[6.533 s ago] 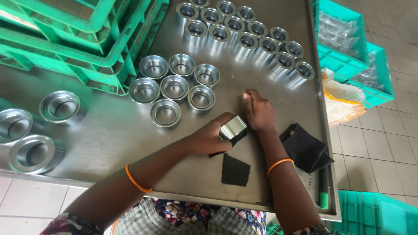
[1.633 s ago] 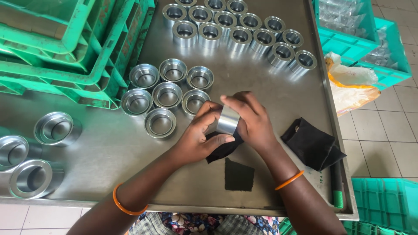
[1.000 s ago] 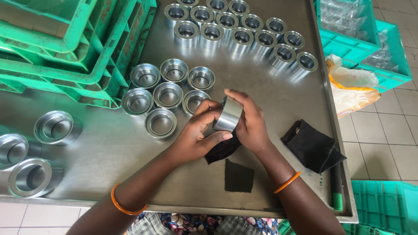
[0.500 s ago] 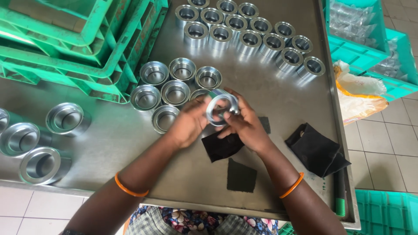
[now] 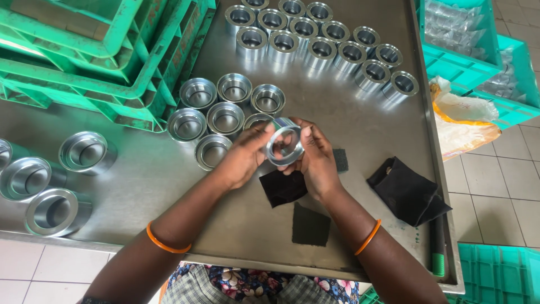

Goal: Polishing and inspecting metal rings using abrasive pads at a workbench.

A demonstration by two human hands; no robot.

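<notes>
Both hands, left (image 5: 243,157) and right (image 5: 316,157), were clamped on one metal ring (image 5: 284,144), held above the table (image 5: 140,174). Beside it, seven cups (image 5: 225,110) sat grouped; about a dozen more (image 5: 323,39) waited farther back, judged unhandled. A black cloth (image 5: 283,188) lay beneath the ring.

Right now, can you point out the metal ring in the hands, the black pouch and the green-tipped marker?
metal ring (image 5: 284,145), head view, on its near rim.
black pouch (image 5: 406,190), head view, middle of the cloth.
green-tipped marker (image 5: 437,247), head view, on its dark barrel.
</notes>
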